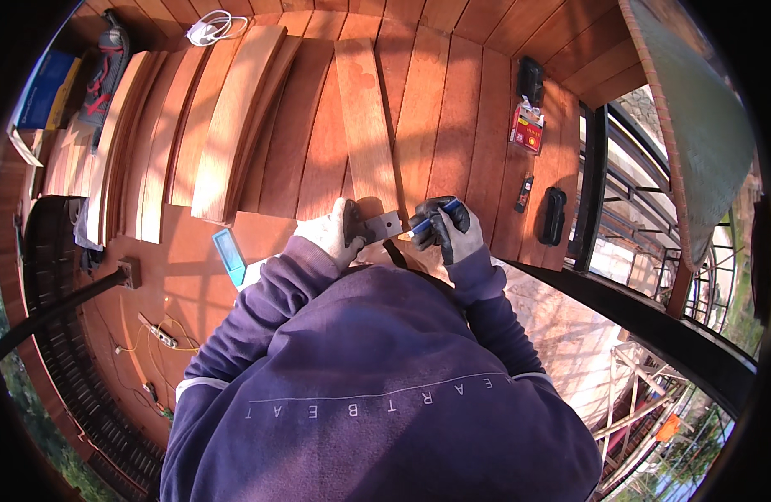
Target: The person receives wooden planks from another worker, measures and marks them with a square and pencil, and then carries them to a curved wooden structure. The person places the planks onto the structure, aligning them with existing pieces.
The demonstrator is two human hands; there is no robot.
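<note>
Grey, holed metal plate (380, 228) sits pinched in our gloved left hand (332, 232), at the near end of a long, reddish-brown wooden board (365, 121); our right hand (454, 229), apart, grips a slim blue-and-white pen (420, 227). We seem to be marking; the next stroke needs steadiness. Thick, grainy planks (240, 117) lie left.
</note>
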